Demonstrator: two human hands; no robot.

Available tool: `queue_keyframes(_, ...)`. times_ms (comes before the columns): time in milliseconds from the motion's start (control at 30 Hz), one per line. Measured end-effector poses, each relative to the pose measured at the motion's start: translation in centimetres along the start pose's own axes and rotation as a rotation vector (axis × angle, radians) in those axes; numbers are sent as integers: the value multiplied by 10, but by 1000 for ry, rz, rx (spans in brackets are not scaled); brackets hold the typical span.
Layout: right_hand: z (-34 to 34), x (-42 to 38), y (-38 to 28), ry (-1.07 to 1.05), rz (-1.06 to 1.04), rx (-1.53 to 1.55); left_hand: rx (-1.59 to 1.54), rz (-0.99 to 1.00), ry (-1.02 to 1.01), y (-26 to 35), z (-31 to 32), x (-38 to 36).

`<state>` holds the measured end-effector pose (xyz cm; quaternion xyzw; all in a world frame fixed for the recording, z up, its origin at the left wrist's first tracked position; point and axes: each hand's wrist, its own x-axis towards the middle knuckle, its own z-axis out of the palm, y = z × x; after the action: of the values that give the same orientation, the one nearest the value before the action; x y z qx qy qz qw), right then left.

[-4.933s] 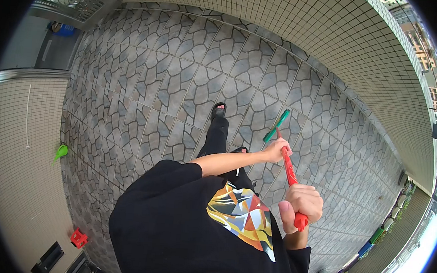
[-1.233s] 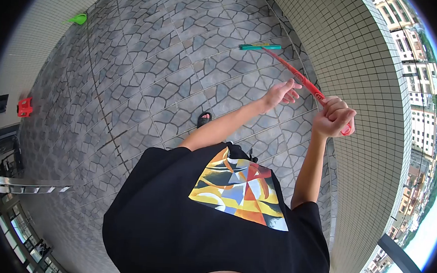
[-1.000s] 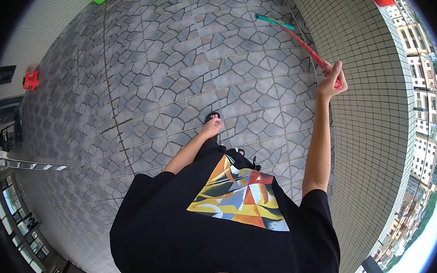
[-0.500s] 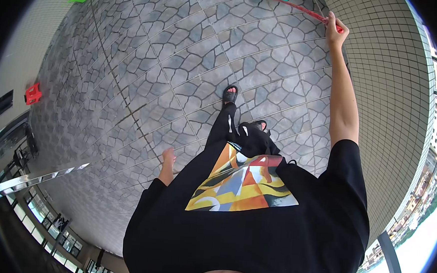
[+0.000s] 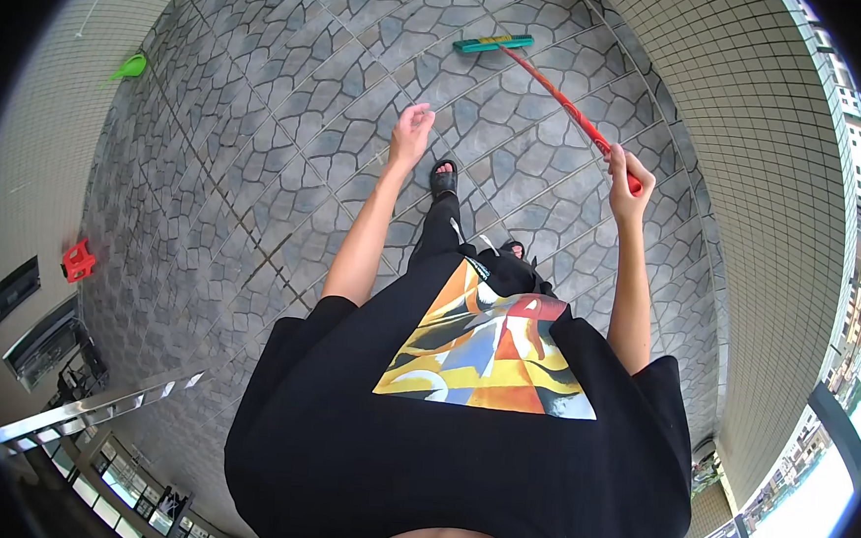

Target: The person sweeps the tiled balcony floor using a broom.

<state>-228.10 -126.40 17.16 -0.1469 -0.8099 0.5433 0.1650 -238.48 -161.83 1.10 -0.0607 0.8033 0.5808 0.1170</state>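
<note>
My right hand (image 5: 629,185) is wrapped round the end of the red handle of a broom (image 5: 567,104). The handle slopes away and to the left, down to a wide green head with a yellow middle on the stone-patterned floor. In front of my body on the left, my left hand (image 5: 412,133) hovers in the air with loosely bent fingers and nothing in it. A gap separates it from the broom handle.
A tiled wall (image 5: 742,170) runs along my right side. By the left wall lies a bright green dustpan-like object (image 5: 129,67). A red plastic stool (image 5: 78,261) stands farther back on the left, near a metal rail (image 5: 96,411).
My right hand has drawn the broom handle nearer to my body, and the head has come closer too. My left hand has risen from beside my hip and swung forward.
</note>
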Motion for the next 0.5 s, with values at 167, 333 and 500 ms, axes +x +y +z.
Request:
queue_keyframes(167,-109,-158,-60,48,143,0,246,-163,-338,-109,75,-77)
queue_keyframes(333,-175,-252,-91,196,137,104,594,-114,-977,-53,146,-189)
queue_keyframes(500,-165,-280,-85,384,95,320,155,-683,-1203,9,231,-260)
